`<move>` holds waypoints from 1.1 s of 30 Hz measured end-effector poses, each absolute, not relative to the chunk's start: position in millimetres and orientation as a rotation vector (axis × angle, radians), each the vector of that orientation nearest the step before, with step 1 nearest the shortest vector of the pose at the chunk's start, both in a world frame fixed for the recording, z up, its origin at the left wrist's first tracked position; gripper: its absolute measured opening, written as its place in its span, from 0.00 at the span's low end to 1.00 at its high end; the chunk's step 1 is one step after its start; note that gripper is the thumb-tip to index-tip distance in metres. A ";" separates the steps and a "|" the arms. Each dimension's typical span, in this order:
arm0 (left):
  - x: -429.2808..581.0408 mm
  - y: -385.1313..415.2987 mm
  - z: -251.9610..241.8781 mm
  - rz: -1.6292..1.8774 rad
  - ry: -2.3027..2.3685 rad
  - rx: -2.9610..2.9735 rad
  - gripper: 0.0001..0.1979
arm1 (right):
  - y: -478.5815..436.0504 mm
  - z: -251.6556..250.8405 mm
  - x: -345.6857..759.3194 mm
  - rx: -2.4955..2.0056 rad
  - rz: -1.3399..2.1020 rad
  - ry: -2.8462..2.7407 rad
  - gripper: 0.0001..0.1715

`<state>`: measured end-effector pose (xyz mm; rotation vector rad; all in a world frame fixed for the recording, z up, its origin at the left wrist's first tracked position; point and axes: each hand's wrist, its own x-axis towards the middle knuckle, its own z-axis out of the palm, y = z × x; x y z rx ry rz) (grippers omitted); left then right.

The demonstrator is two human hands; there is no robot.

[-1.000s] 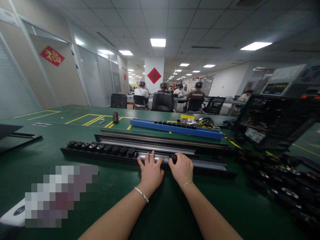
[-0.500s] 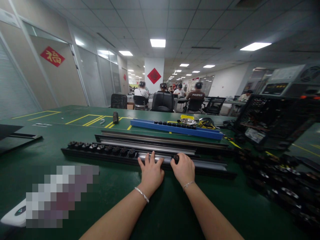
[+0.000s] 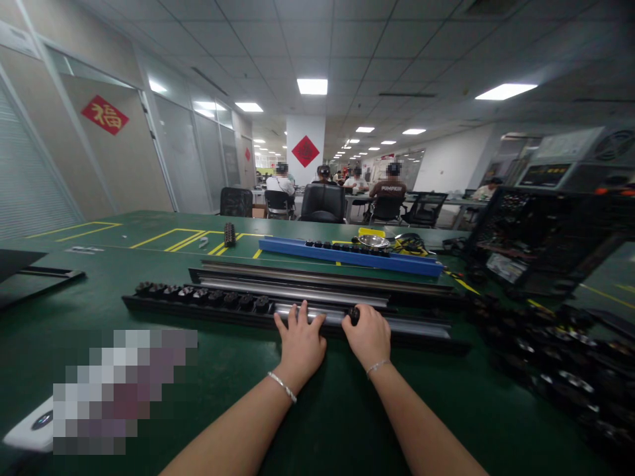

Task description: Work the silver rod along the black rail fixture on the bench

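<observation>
A long black rail (image 3: 173, 311) with a silvery inner channel lies across the table before me. Several small black round parts (image 3: 215, 299) stand in a row along its left portion. My left hand (image 3: 302, 340) is open, fingers spread, its fingertips resting on the rail's bare middle stretch. Just right of it, my right hand (image 3: 370, 334) is closed around a black round part (image 3: 354, 315) at the rail. The hand covers most of that part. Two further dark rails (image 3: 297, 289) lie directly behind this one.
A blue rail (image 3: 347, 256) holding black parts lies farther back, near a metal dish (image 3: 373, 241). Many dark parts (image 3: 560, 357) are heaped at right, before an opened computer case (image 3: 520, 231). A phone-like white object (image 3: 30, 423) lies front left. Several people sit beyond the table.
My right hand has shifted slightly to the right along the rail with the black round part. The left hand has stayed in place.
</observation>
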<state>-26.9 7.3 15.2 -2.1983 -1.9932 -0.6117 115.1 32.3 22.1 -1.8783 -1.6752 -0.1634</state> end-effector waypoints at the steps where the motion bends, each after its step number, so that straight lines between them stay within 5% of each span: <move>1: -26.9 7.3 15.0 -0.616 -1.991 -2.196 0.23 | 32.5 21.5 115.4 -1.870 -0.161 -1.675 0.18; 6: -26.4 7.2 15.9 -0.613 -2.007 -2.194 0.23 | 33.4 20.6 117.6 -1.866 -0.164 -1.644 0.24; 33: -26.9 6.4 18.7 -0.615 -2.011 -2.207 0.23 | 33.1 26.1 127.7 -1.941 -0.152 -1.625 0.23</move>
